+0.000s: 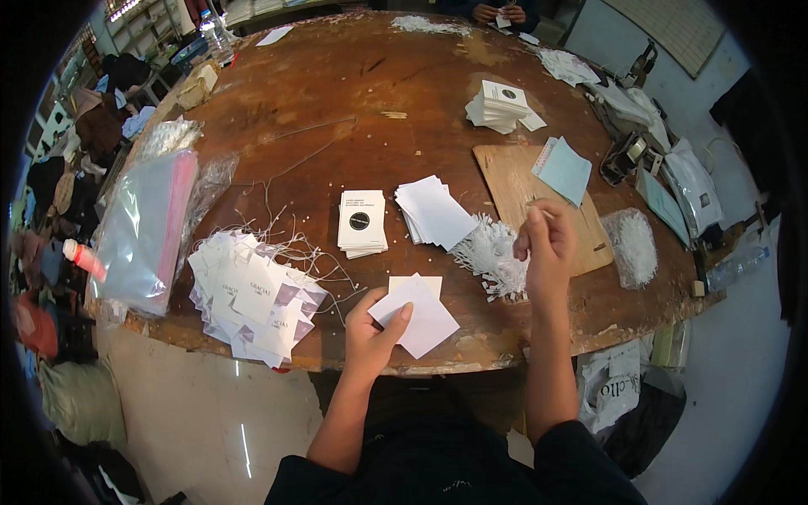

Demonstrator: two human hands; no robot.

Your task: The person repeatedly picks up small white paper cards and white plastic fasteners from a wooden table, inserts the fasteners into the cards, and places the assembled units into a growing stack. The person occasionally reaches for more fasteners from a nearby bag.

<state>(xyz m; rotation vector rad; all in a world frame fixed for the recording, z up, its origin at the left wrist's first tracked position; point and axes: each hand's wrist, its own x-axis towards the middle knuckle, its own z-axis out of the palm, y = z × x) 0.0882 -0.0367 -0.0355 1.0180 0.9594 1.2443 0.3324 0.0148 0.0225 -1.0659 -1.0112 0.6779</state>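
My left hand [376,331] grips paper cards at the table's front edge, its thumb pressed on top. A white square card [427,324] lies slantwise over a cream card [427,284] in that grip. My right hand [547,238] is raised, thumb and fingers pinched together; what they hold, if anything, is too small to make out. Below it and to its left lies a bundle of white tag strings [492,257]. Beyond the left hand are a stack of printed cards [362,220] and a fanned stack of plain white cards [432,206].
A heap of strung tags [252,290] sits at left, beside clear plastic bags [147,227]. On the right are a wooden board [513,172], a light-blue paper [562,172] and a bag of white strings [631,248]. Another person's hands [486,13] show at the far edge.
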